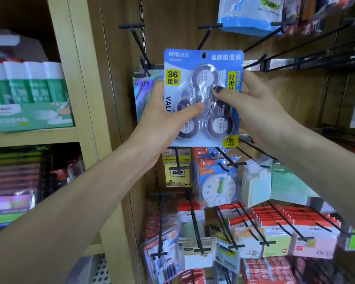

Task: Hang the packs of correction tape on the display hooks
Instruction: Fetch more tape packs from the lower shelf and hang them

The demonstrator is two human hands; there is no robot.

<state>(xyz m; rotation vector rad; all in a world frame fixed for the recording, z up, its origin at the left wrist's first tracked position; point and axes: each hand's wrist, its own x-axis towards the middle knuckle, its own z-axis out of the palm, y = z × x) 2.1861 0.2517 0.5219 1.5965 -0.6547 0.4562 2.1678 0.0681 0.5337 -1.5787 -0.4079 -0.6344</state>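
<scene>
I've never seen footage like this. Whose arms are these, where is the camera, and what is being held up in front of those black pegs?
There is no machine here: a person wears one wide-angle camera on the head, so you look out along their two bare arms. That is the only picture, taken facing a shop display wall.

The left hand and the right hand both grip one blue pack of correction tape, holding it upright. It holds three tape dispensers under clear plastic. The hole at its top edge is free, so it is not yet on a hook.

An empty black display hook sticks out above it. Another carded pack hangs behind, to the left. Below hang sticky notes and a toy clock card. A wooden shelf at left carries glue sticks.
</scene>
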